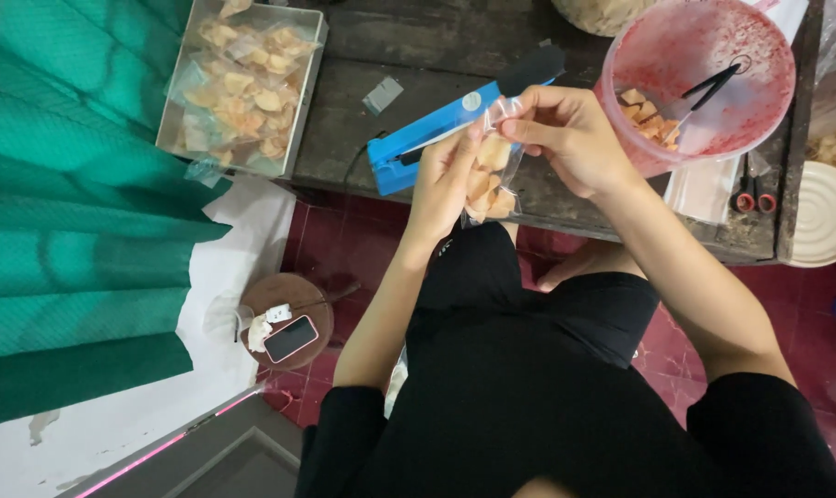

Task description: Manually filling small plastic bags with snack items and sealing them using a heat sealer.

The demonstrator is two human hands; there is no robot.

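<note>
Both hands hold a small clear plastic bag of pale chips (488,180) in front of the low wooden table (492,55). My left hand (444,180) grips its left side. My right hand (573,134) pinches the bag's open top from the right. Just behind the hands lies a blue bag sealer (436,129) with a black handle. To the right stands a red plastic bowl (704,69) with more chips and black tongs (713,88) in it.
A metal tray (243,83) of filled chip bags sits at the table's left end. Red-handled scissors (750,189) and a white lid (829,217) lie at the right. A phone (291,338) rests on a small round stool on the red floor. Green curtain hangs at left.
</note>
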